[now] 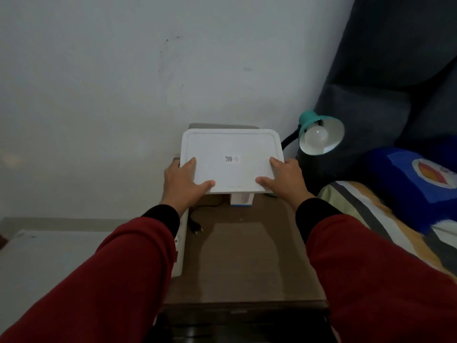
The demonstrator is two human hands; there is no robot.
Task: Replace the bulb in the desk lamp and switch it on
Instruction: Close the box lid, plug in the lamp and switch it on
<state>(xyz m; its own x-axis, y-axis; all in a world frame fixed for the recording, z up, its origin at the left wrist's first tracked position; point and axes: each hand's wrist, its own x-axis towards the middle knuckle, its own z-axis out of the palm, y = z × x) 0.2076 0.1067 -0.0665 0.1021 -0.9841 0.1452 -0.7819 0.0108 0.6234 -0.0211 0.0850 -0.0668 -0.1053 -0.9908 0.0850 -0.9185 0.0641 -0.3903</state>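
left hand point(184, 183) and right hand point(284, 180) gripping white tray point(231, 149) edges, teal lamp point(319, 134) beside

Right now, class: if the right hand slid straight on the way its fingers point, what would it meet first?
Probably the wall: the right hand points up-left along the white tray held in its grip. The lamp sits off to the right; depth is unclear.
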